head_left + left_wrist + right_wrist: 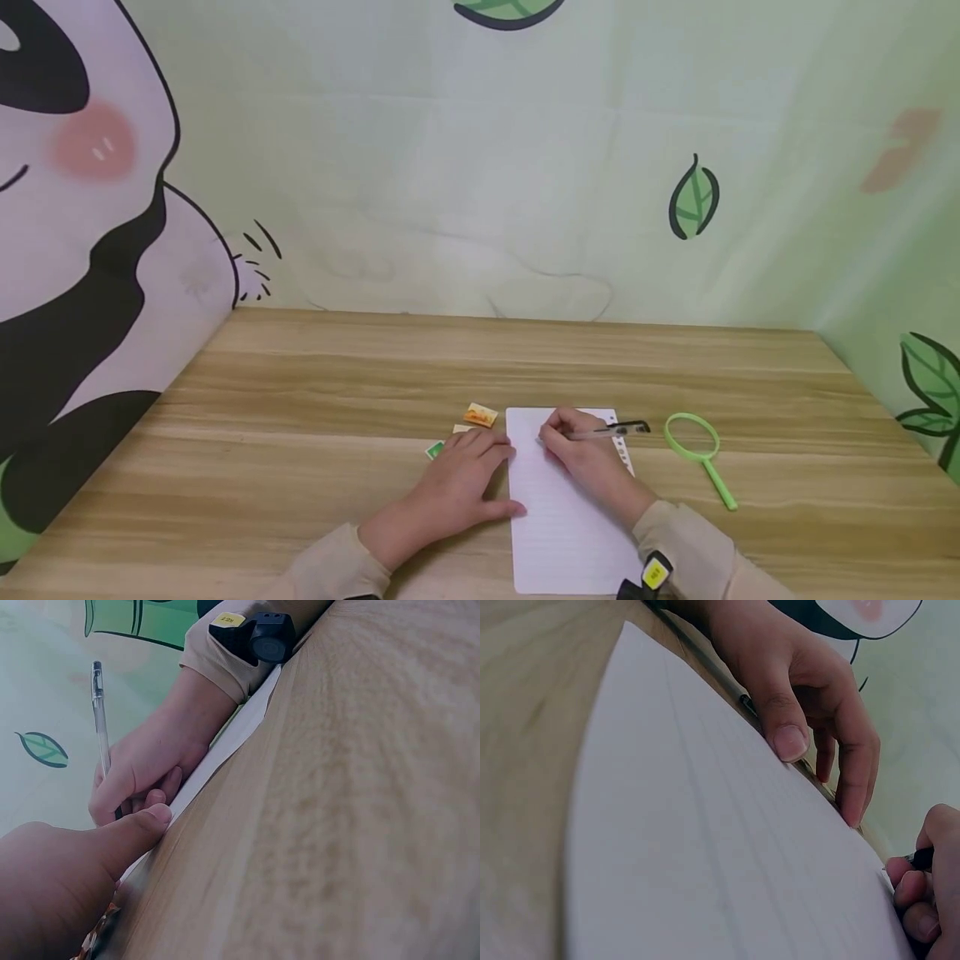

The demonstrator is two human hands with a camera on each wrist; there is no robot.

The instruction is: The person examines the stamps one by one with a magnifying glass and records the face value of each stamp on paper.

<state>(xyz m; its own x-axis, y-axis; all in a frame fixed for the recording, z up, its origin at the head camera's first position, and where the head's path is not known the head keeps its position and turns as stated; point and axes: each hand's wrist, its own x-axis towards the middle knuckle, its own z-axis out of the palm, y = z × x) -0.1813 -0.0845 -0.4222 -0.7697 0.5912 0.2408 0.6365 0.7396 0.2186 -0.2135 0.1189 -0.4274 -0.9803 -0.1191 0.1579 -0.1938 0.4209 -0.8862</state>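
A sheet of white lined paper [566, 525] with holes along its right side lies on the wooden table. My right hand [585, 458] pinches a clear pen with a black cap end [630, 428] over the upper part of the sheet. In the right wrist view the pen's tip [886, 868] is at the paper, near its edge; whether any mark is there cannot be seen. My left hand [461, 483] rests at the sheet's left edge with its fingers spread, the thumb [154, 817] touching that edge. Small picture cards [480, 415] lie by its fingertips, partly covered by the hand.
To the right of the sheet lies a green magnifying glass [720, 483], its handle towards me. Behind the wooden table [337, 358] hangs a pale green backdrop [450, 192] with leaves and a panda printed on it. A wrist camera [656, 572] sits on the right sleeve.
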